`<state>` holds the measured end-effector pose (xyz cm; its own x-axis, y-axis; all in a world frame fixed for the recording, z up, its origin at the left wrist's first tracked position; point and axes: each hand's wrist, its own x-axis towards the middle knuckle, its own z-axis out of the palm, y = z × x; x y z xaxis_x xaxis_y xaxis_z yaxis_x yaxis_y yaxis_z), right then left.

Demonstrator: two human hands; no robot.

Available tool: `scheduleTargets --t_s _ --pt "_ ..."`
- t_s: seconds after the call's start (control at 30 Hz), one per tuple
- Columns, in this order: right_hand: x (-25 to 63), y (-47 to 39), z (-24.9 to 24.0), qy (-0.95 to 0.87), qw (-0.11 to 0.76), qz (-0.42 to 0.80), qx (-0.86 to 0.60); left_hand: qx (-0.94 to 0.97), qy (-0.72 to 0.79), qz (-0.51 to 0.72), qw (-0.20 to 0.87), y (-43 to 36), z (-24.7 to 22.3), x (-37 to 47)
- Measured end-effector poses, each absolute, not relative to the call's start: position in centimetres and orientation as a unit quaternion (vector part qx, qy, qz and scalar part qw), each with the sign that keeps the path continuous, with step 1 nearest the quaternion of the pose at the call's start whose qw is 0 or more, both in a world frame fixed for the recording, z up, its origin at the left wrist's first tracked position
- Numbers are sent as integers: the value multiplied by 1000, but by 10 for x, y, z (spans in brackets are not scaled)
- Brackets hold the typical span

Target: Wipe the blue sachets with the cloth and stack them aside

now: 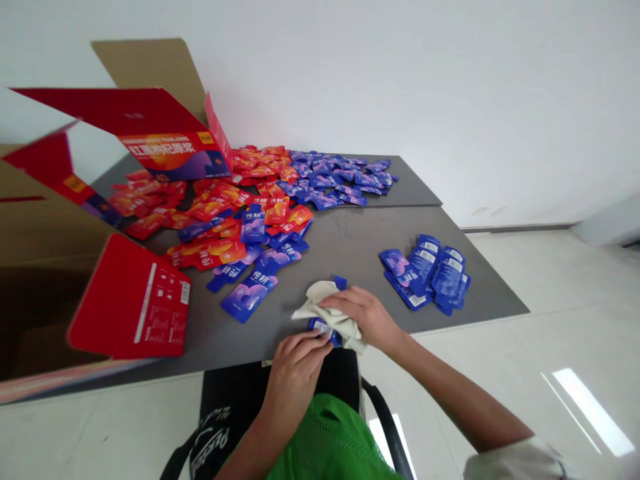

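right grip [369, 318] holds cloth [320, 293] on blue pouch [318, 325], open box [133, 293] leftward

So it's just the one cam, worn on the head, looking forward and down over the left hand [296, 365] and right hand [369, 317], pretty close in. It's wide enough to get the worktop [345, 240] ahead of them, the wall [400, 73] beyond and floor [515, 380] right of the right hand.

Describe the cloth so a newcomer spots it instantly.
On the gray table, by its near edge, find the right hand. Beneath it is a crumpled cloth, partly covering a blue pouch. Plain cream, it differs from the stacked blue pouches farther right.
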<state>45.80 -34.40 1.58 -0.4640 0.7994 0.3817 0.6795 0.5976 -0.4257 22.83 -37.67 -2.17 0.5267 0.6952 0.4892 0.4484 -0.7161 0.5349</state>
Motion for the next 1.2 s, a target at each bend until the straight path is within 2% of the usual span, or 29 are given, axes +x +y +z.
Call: scheduleTargets --t_s 0.17,0.3,0.4,0.53,0.9,1.1,1.2 --pt "500 -295 25 -810 286 29 -512 861 327 350 171 -376 -15 227" --pt "511 -312 32 -700 424 -16 -574 879 337 293 167 -360 10 236" --pt "505 -345 25 -586 523 -6 -619 876 378 264 143 -337 27 255" --pt "495 -382 5 -486 578 35 -655 860 443 232 96 -307 26 285" --pt "491 -400 -18 -476 580 27 -661 839 466 191 209 -280 10 312" --pt "493 -401 -22 -470 584 10 -662 815 460 250 248 -266 46 308" --pt "494 -402 -21 -472 589 8 -656 817 403 315 266 -270 70 299"
